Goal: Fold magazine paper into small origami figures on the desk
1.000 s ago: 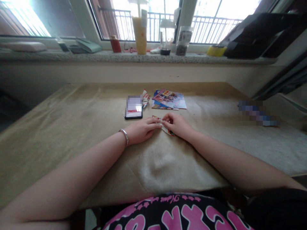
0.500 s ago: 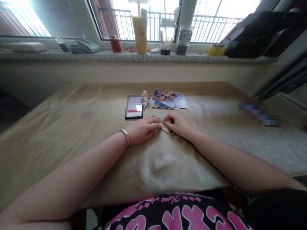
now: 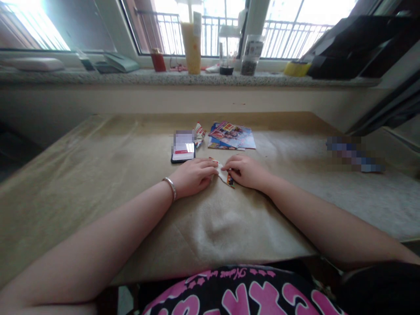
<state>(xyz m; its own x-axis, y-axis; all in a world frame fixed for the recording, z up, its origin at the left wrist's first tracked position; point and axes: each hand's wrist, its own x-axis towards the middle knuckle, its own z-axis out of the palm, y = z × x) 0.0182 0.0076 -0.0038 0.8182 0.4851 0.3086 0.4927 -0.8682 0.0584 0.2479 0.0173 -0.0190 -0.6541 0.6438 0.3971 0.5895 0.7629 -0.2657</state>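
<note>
apparently the printed paper [image 3: 223,174] lies on the desk [image 3: 114,175] between its side edges, partly under the unclenched left hand [image 3: 195,177]; whether the right hand [image 3: 248,172] pinches it, i cannot tell. it looks light, thin and tearable, so i'd hold it by its outer edges.

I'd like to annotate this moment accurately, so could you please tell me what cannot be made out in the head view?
All in the head view:
Small paper piece: full shape hidden by the left hand and right hand.
Phone: upper screen masked by pixelation.
Far-right item: pixelated, identity unclear.
Lower printed sheets: partly covered by the top sheet.
Shirt lettering: cut off by the bottom edge.
</note>
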